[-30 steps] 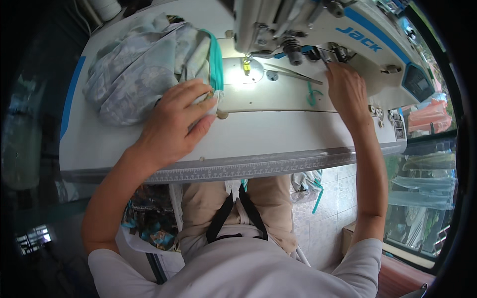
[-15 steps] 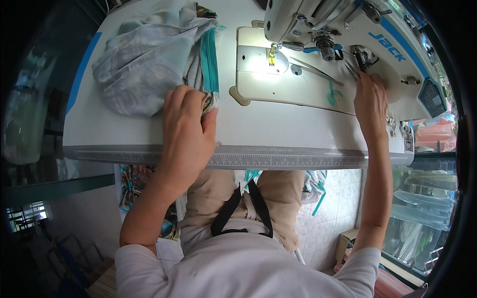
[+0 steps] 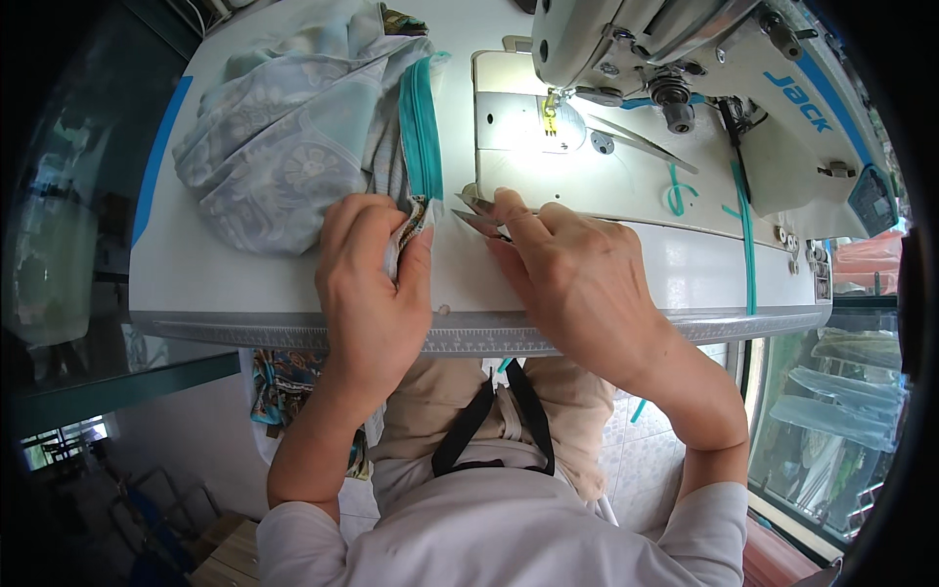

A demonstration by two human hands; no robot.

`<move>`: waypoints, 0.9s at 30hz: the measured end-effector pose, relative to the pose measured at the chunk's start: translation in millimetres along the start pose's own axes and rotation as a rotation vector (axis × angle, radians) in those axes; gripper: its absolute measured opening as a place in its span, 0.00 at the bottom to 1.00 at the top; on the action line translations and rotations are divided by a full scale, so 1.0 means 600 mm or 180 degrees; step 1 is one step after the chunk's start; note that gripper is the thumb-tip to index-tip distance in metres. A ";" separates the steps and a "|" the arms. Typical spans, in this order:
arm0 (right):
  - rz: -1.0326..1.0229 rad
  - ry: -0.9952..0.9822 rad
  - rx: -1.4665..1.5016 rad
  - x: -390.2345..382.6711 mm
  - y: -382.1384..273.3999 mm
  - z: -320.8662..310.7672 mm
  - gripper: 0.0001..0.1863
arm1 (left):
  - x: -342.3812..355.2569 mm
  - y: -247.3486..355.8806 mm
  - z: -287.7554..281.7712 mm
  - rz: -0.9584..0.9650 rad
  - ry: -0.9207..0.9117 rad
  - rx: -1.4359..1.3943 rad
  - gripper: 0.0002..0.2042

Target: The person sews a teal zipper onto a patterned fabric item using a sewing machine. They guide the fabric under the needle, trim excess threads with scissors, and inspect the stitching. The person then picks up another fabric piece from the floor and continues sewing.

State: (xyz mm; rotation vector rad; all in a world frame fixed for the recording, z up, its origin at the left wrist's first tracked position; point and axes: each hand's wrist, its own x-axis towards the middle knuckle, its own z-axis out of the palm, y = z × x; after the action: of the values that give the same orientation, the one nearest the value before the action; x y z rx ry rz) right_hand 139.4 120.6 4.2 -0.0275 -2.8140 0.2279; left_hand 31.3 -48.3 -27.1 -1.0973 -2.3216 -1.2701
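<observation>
A crumpled pale patterned garment (image 3: 274, 147) lies on the left of the sewing table, with a teal zipper (image 3: 421, 127) along its right side. My left hand (image 3: 372, 284) pinches the fabric edge at the zipper's lower end, fingers curled around it. My right hand (image 3: 577, 284) grips small metal snips (image 3: 469, 217), whose open blades point left, just short of that pinched edge. Right of them are the machine's metal plate (image 3: 514, 176), a lit presser foot (image 3: 551, 112) and metal tweezers (image 3: 650, 147) lying on the plate.
The machine head (image 3: 685, 49) overhangs the back right. Teal strips (image 3: 745, 254) cross the table at the right, near small bobbins (image 3: 785, 238). A ruler strip (image 3: 479, 338) runs along the front edge. Patterned fabric (image 3: 279, 386) hangs below on the left; glass panes stand at both sides.
My right hand has come from under the machine head leftward and toward me, bringing the snips beside my left hand. The teal strips where its forearm was now show. My left hand keeps the fabric.
</observation>
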 end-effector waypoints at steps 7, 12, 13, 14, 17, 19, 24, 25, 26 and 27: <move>0.0051 -0.0207 -0.0219 0.002 -0.011 0.002 0.15 | -0.002 0.001 -0.001 0.0015 0.0028 -0.0014 0.07; 0.0376 0.0113 0.0620 -0.019 0.003 -0.016 0.15 | -0.021 0.009 -0.024 -0.0199 -0.0049 -0.0681 0.06; 0.0541 0.0136 0.0853 -0.032 0.007 -0.023 0.14 | -0.035 0.019 -0.033 -0.0436 -0.0164 -0.0900 0.07; 0.0505 0.0226 0.1091 -0.044 0.011 -0.025 0.14 | -0.045 0.023 -0.039 -0.0551 -0.0181 -0.1097 0.07; 0.0472 0.0428 0.1811 -0.080 0.017 -0.022 0.18 | -0.069 0.035 -0.056 -0.0774 -0.0176 -0.1687 0.08; 0.0656 0.0456 0.2419 -0.091 0.005 -0.015 0.18 | -0.081 0.040 -0.058 -0.0771 -0.0137 -0.2035 0.09; 0.1733 -0.0330 0.3948 -0.081 -0.054 -0.038 0.15 | -0.104 0.053 -0.067 -0.0806 -0.0212 -0.2183 0.12; 0.1785 -0.0307 0.4165 -0.078 -0.068 -0.030 0.13 | -0.107 0.053 -0.067 -0.0759 -0.0230 -0.2169 0.12; 0.1844 -0.0279 0.4376 -0.075 -0.081 -0.017 0.12 | -0.108 0.053 -0.067 -0.0713 -0.0253 -0.2165 0.12; 0.1784 -0.0335 0.4381 -0.075 -0.086 -0.009 0.10 | -0.108 0.056 -0.068 -0.0769 -0.0272 -0.2302 0.12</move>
State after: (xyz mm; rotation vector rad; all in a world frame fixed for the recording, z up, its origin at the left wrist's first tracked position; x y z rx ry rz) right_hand 183.9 68.6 3.7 -0.4704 -2.0605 2.1733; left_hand 95.0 -101.8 -19.5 -1.0823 -2.1357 -2.3060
